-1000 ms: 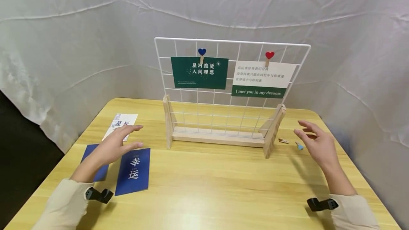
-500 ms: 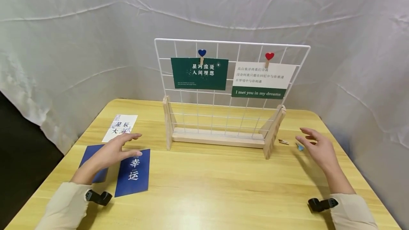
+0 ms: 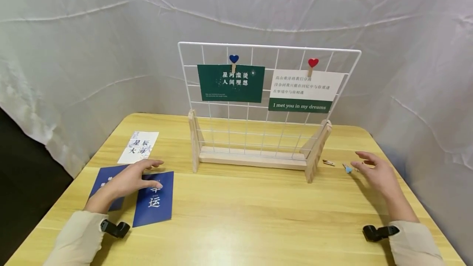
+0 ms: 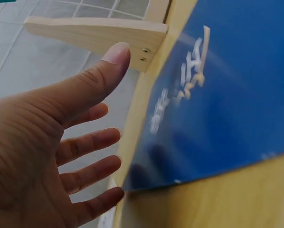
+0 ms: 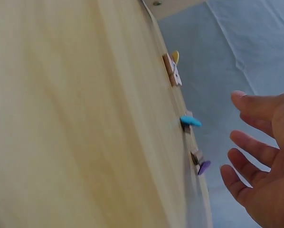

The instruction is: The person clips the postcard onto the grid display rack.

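Observation:
My left hand (image 3: pixel 127 180) hovers above two blue cards with white characters, its thumb spread from its fingers and nothing held. The thumb overlaps the nearer-to-centre blue card (image 3: pixel 153 208) in the head view; the hand partly covers the other blue card (image 3: pixel 99 182). Behind them lies a white card (image 3: pixel 138 147) with dark characters. On the right, my right hand (image 3: pixel 382 177) hangs over the table, fingers loosely bent, holding nothing. Near it are a light blue heart clothespin (image 3: pixel 347 169), a yellow-topped clothespin (image 5: pixel 172 71) and a purple-topped clothespin (image 5: pixel 203 166).
A white wire grid (image 3: pixel 269 48) stands on a wooden base (image 3: pixel 251 158) at the table's middle back. A blue heart clothespin (image 3: pixel 234 59) holds a green card (image 3: pixel 233 87); a red one (image 3: pixel 313 63) holds a white-and-green card (image 3: pixel 304 91). Pale cloth (image 3: pixel 236 3) hangs behind.
My left hand has drawn back and lowered toward the blue cards, uncovering the white card. The right hand has also come nearer to me and shifted slightly right. Cards and grid stay put.

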A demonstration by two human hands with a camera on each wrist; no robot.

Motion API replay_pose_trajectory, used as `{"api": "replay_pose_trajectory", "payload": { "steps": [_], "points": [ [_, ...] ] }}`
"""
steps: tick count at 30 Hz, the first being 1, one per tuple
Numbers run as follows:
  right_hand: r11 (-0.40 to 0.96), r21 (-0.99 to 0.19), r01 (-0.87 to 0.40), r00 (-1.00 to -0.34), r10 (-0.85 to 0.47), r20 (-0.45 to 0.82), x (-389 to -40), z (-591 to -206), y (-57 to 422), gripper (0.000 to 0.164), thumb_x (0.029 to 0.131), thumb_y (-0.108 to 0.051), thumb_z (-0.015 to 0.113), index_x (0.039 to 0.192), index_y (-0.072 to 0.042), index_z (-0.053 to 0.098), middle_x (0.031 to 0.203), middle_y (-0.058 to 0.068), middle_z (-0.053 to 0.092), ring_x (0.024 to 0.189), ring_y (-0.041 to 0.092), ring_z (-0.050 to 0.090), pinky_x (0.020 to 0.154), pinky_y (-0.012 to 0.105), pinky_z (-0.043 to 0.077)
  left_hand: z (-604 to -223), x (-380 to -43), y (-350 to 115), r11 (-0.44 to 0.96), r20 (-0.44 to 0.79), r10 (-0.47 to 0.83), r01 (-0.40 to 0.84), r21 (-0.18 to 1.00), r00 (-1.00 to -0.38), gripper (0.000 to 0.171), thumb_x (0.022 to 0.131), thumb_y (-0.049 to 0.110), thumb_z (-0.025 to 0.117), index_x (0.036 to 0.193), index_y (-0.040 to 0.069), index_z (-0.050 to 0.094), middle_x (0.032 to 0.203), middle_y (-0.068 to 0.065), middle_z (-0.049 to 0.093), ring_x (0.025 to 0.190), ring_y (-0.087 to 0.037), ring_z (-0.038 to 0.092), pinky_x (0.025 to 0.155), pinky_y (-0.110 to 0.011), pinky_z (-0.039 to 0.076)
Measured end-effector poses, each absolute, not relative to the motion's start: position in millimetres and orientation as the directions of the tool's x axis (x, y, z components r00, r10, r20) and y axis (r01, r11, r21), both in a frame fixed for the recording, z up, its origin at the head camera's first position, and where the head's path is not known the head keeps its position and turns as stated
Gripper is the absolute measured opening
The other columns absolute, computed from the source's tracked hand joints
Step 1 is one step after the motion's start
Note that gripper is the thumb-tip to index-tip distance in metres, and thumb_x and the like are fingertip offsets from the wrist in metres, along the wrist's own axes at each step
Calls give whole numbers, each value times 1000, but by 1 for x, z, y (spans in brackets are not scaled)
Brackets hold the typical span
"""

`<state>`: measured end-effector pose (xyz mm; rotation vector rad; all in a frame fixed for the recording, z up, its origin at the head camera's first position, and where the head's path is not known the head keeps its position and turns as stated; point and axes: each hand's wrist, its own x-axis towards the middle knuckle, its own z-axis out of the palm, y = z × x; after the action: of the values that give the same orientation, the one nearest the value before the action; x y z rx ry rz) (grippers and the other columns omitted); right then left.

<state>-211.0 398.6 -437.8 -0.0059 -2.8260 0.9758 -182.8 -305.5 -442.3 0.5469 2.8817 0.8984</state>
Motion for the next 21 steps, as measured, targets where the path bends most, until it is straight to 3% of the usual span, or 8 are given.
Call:
{"api": "replay_pose_trajectory", "payload": {
  "steps": [5,12,21],
  "points": [
    [793,-604,-73,-990,15,139,-213,-442,409,59,98,-34,61,141,3,47,138,33,46,120,55,43,83,63,43,-447,-184,-308,767,19,353,301,567,-935,77,79,43,80,137,1,52,128,-15,61,121,-42,50,100,-60,38],
    [788,-615,-36,-998,6,67,-217,-446,419,61,99,-34,60,144,3,43,131,34,51,121,55,42,85,62,43,-455,-183,-314,791,27,337,299,533,-941,80,75,50,80,133,0,57,133,-21,56,127,-45,44,104,-62,31],
    [777,-628,-34,-999,-18,33,-219,-450,426,61,101,-33,56,145,5,39,132,38,47,123,59,39,91,70,37,-457,-181,-313,818,16,334,298,492,-943,75,70,49,84,127,4,63,132,-24,52,123,-47,42,100,-66,33]
  ]
}}
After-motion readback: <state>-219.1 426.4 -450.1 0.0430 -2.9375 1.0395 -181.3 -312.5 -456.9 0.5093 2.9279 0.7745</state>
